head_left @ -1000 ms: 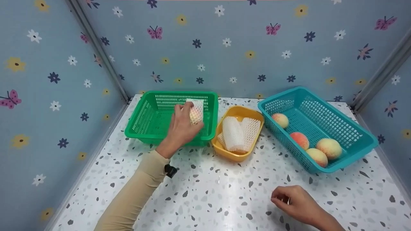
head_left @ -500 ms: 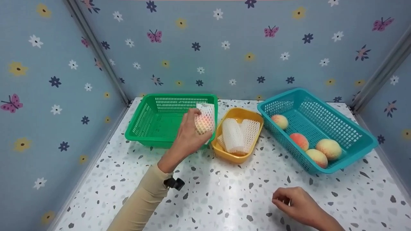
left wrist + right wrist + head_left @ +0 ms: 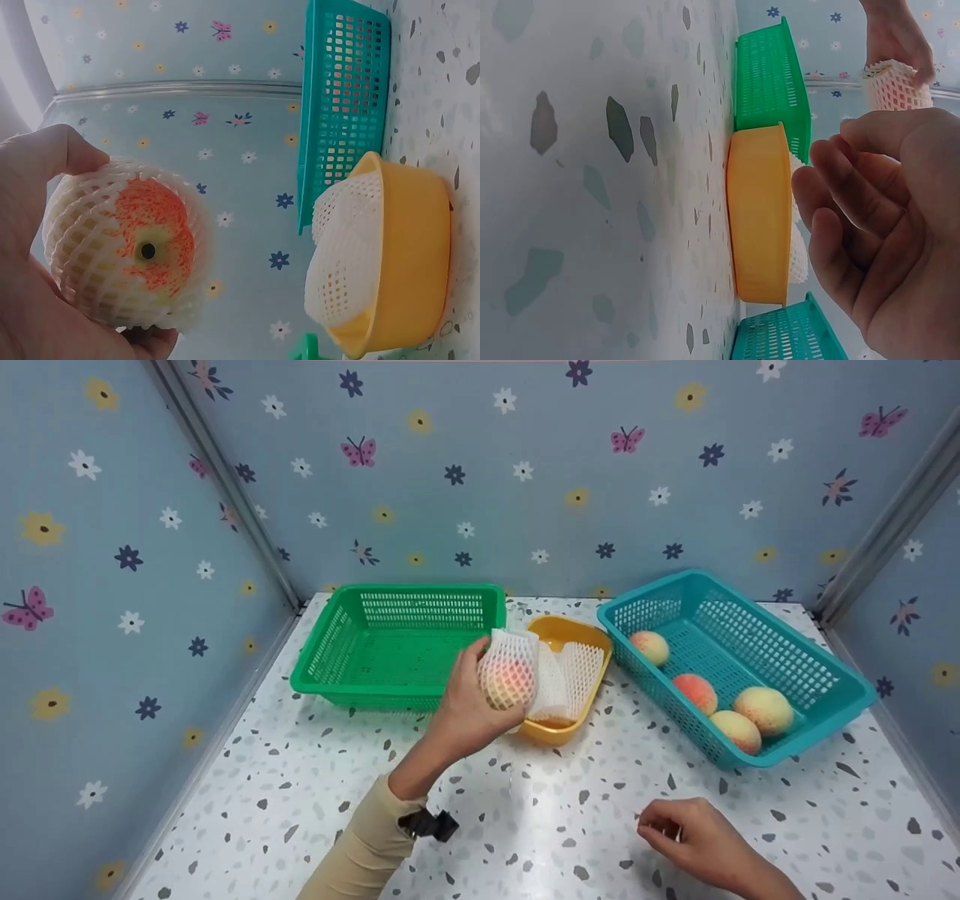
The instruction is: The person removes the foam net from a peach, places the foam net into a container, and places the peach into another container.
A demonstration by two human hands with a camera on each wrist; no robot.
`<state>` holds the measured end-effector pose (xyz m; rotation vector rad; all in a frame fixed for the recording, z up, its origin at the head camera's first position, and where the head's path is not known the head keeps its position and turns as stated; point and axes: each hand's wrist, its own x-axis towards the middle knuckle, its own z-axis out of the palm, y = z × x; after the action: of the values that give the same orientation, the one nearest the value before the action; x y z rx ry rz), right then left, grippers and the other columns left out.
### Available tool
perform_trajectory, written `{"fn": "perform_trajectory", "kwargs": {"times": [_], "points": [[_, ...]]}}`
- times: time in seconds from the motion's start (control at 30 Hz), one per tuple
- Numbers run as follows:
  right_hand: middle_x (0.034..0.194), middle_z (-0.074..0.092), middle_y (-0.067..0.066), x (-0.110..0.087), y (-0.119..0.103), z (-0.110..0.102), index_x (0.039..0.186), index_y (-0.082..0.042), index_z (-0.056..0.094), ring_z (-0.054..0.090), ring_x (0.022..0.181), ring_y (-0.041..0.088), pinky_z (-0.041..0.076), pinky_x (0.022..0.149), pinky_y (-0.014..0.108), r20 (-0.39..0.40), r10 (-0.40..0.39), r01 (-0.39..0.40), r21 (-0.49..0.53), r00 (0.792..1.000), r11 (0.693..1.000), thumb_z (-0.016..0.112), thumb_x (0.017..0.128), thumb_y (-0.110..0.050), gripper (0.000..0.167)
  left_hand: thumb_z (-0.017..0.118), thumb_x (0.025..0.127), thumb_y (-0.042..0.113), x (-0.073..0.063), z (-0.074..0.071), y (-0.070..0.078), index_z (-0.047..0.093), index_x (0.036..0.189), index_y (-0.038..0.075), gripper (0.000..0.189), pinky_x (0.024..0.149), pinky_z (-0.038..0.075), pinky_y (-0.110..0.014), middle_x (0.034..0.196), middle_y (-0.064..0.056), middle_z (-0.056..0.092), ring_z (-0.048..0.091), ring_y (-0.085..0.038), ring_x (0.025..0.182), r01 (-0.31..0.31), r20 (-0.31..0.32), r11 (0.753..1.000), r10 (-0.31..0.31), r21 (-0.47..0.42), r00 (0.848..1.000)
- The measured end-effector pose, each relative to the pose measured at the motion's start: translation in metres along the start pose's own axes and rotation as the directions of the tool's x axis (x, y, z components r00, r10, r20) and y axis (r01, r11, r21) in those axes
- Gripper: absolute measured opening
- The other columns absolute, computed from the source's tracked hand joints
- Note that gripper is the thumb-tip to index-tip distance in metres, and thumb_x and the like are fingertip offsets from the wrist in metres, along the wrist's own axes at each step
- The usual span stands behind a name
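Observation:
My left hand (image 3: 472, 716) grips a peach (image 3: 508, 684) wrapped in a white foam net sleeve (image 3: 514, 642), held in the air at the left side of the small yellow basin (image 3: 555, 735). Up close in the left wrist view, the peach (image 3: 161, 232) shows a red blush and a dark spot at its end, with thumb and fingers curled round the netting. My right hand (image 3: 697, 840) hovers near the front right of the table, its fingers loosely curled around nothing. More white foam nets (image 3: 574, 679) lie in the yellow basin, partly hidden behind the wrapped peach.
At the back left stands a green basket (image 3: 397, 660) with slotted walls. A teal basket (image 3: 817, 660) sits angled at the right, with several bare peaches (image 3: 763, 711) along its near side. Flower-patterned panels (image 3: 480, 472) enclose the speckled tabletop (image 3: 247, 795).
The left hand has moved right and toward the front with the netted peach, from over the green basket to beside the yellow basin. The right hand has stayed almost still.

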<state>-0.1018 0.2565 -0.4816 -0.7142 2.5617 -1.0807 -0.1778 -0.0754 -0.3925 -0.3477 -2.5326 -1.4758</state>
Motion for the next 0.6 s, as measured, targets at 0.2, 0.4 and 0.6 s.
{"fn": "perform_trajectory", "kwargs": {"times": [0.2,0.4,0.6], "points": [[0.074,0.066,-0.007,-0.001,0.000,-0.002,0.089,-0.017,0.072,0.056,0.062,0.004,0.050,0.055,0.025,-0.005,-0.002,0.002,0.005,1.000,1.000,0.066,0.094,-0.027,0.013,0.085,0.063,0.021,-0.007,0.009,-0.003,0.041,0.140,0.007,0.090,0.084,0.051,-0.034,0.123,-0.002,0.043,0.050,-0.018,0.105,-0.011,-0.001,1.000,0.011,-0.024,1.000],[0.075,0.066,-0.006,-0.001,0.001,-0.001,0.088,-0.017,0.072,0.056,0.063,0.005,0.050,0.055,0.025,-0.016,-0.013,0.013,0.010,1.000,1.000,0.067,0.094,-0.025,0.011,0.086,0.063,0.022,-0.015,0.017,-0.006,0.038,0.135,0.011,0.087,0.084,0.051,-0.035,0.122,-0.003,0.047,0.052,-0.019,0.105,-0.024,0.012,0.998,0.025,-0.054,1.000],[0.075,0.066,-0.006,-0.001,0.001,0.002,0.089,-0.017,0.071,0.056,0.063,0.004,0.050,0.055,0.025,-0.027,-0.021,0.022,0.014,0.999,1.000,0.067,0.094,-0.026,0.011,0.087,0.063,0.021,-0.024,0.029,-0.011,0.034,0.133,0.016,0.088,0.084,0.050,-0.035,0.120,0.000,0.051,0.054,-0.016,0.105,-0.035,0.060,0.994,0.041,-0.103,0.997]]}}
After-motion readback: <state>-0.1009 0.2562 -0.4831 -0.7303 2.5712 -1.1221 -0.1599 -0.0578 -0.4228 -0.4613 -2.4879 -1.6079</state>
